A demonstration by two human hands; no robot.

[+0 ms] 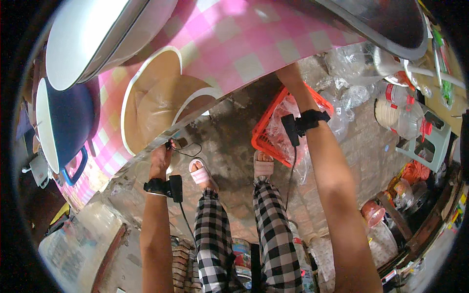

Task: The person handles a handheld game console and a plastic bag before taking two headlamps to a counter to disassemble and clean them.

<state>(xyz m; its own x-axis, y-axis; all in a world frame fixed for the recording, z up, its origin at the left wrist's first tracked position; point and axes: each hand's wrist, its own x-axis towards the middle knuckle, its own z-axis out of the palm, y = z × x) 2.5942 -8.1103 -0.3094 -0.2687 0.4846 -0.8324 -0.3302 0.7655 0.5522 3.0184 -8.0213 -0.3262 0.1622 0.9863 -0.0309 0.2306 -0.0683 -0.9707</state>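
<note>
My left hand is low beside the edge of the cloth-covered table. Its fingers are closed at a small dark piece, from which a thin black cord loops out over the floor. My right arm reaches forward past an orange-red plastic basket holding clear crumpled plastic. At the table's edge, my right hand is partly out of sight; its fingers are hidden. Both wrists wear black straps with a small box and a cable.
On the pink checked tablecloth stand a large white basin, a blue pot, a tan white-rimmed thing and a grey pan. Clear bottles and a pale green stool are at the right.
</note>
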